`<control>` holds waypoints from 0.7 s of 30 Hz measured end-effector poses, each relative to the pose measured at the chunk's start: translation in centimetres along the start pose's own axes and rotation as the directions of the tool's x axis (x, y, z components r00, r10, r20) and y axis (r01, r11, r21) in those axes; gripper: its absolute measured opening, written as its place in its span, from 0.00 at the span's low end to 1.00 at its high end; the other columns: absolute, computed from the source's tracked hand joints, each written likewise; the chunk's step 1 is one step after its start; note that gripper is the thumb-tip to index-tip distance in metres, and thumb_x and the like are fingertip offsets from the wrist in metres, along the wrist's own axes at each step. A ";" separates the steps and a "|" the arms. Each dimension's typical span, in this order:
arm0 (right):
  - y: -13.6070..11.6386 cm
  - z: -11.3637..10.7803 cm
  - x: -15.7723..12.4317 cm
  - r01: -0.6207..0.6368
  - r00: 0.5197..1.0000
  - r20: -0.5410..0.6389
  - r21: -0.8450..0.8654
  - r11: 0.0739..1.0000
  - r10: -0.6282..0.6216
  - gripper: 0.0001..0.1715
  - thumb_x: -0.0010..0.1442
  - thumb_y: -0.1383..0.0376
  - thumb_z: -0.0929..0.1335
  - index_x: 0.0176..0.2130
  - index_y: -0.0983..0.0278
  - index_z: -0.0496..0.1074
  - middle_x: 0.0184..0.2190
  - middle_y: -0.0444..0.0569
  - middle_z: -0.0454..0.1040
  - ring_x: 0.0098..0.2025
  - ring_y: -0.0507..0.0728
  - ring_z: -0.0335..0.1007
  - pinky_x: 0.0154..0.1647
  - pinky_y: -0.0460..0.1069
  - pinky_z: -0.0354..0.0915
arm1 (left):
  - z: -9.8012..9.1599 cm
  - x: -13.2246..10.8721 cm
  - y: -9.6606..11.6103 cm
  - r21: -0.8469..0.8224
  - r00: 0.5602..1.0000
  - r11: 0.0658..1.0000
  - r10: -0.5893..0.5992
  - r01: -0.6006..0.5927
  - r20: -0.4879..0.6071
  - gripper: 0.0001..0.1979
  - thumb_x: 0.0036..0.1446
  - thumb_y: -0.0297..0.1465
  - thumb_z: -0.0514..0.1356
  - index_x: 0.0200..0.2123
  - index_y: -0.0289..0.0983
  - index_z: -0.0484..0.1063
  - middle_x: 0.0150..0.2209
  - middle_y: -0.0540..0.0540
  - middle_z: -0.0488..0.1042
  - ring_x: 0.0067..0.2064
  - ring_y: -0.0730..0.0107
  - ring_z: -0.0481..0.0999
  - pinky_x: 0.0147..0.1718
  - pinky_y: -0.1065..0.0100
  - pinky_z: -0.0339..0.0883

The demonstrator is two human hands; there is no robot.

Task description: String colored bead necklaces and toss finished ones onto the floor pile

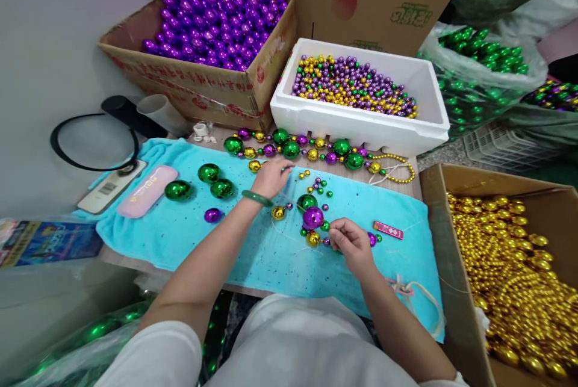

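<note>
On a turquoise fabric towel (149, 239), the right hand (351, 245) pinches a strand of shiny purple, green and gold round beads (313, 217); the left hand (271, 180) is farther away, to the left.

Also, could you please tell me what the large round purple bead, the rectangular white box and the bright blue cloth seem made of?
Large round purple bead: probably plastic, with a metallic mirror finish; sharp highlights show.
Rectangular white box: likely foam, matte; its walls are thick.
Bright blue cloth: perhaps terry or microfibre, soft; its edges look fuzzy.
</note>
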State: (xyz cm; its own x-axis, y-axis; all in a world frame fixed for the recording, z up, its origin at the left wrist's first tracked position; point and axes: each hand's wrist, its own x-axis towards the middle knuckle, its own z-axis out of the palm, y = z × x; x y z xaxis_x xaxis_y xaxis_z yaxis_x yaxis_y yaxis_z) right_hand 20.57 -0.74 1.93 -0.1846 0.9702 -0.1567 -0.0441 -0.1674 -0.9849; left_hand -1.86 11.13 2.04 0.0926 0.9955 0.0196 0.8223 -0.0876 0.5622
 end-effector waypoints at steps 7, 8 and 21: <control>0.0 -0.4 -0.4 0.007 1.000 -0.018 0.004 1.000 -0.007 0.16 0.54 0.54 0.69 0.27 0.65 0.69 0.17 0.41 0.62 0.20 0.48 0.55 0.20 0.44 0.54 | 4.3 2.9 1.8 0.055 0.989 0.995 -0.091 0.085 0.119 0.07 0.48 0.25 0.63 0.33 0.34 0.77 0.39 0.36 0.77 0.47 0.49 0.75 0.47 0.55 0.66; 0.0 -0.6 -0.4 0.008 1.000 -0.028 0.008 1.000 -0.008 0.16 0.54 0.55 0.69 0.27 0.65 0.69 0.17 0.41 0.62 0.19 0.48 0.55 0.20 0.44 0.54 | 4.3 2.8 1.8 0.034 0.989 0.995 -0.098 0.095 0.112 0.06 0.48 0.24 0.63 0.32 0.34 0.77 0.38 0.36 0.77 0.47 0.50 0.75 0.48 0.55 0.66; 0.0 -0.7 0.4 -0.031 0.985 -0.171 -0.007 0.999 0.029 0.13 0.52 0.57 0.69 0.27 0.65 0.69 0.16 0.39 0.59 0.19 0.47 0.53 0.19 0.43 0.50 | -2.5 -3.7 2.7 -0.934 0.898 -0.228 -0.286 0.276 0.335 0.04 0.51 0.23 0.60 0.33 0.33 0.73 0.30 0.45 0.77 0.29 0.76 0.75 0.27 0.77 0.70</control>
State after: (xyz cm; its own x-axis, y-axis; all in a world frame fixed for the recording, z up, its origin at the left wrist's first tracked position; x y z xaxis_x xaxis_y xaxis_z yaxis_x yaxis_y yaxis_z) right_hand 21.22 -0.21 1.86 -0.0150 0.9805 -0.1958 -0.0314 -0.1962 -0.9801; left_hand -1.42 7.27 5.53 0.0360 0.9068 -0.4201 -0.6860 0.3281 0.6494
